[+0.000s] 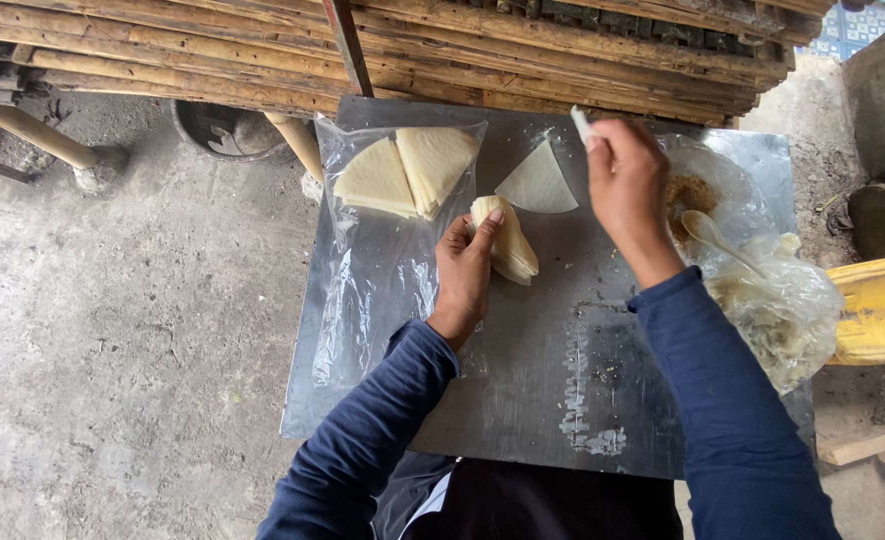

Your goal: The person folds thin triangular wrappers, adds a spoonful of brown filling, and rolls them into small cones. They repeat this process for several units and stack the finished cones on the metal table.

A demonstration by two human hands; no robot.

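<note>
My left hand (466,262) grips a folded stack of pale wedge-shaped wrappers (508,246) above a metal sheet (543,400). My right hand (626,185) is raised further back, its fingers pinched on a small white piece (583,125). A single flat wrapper wedge (539,183) lies on the sheet between the two hands. Two stacks of wedges (404,172) rest on a clear plastic sheet (368,300) to the left.
To the right sit a clear bag with a brown filling (691,195), a spoon (715,236) and a plastic bag of pale shreds (778,315). Bamboo poles (523,45) cross behind the sheet. A yellow object (878,308) is at the right edge. Concrete floor (133,320) lies to the left.
</note>
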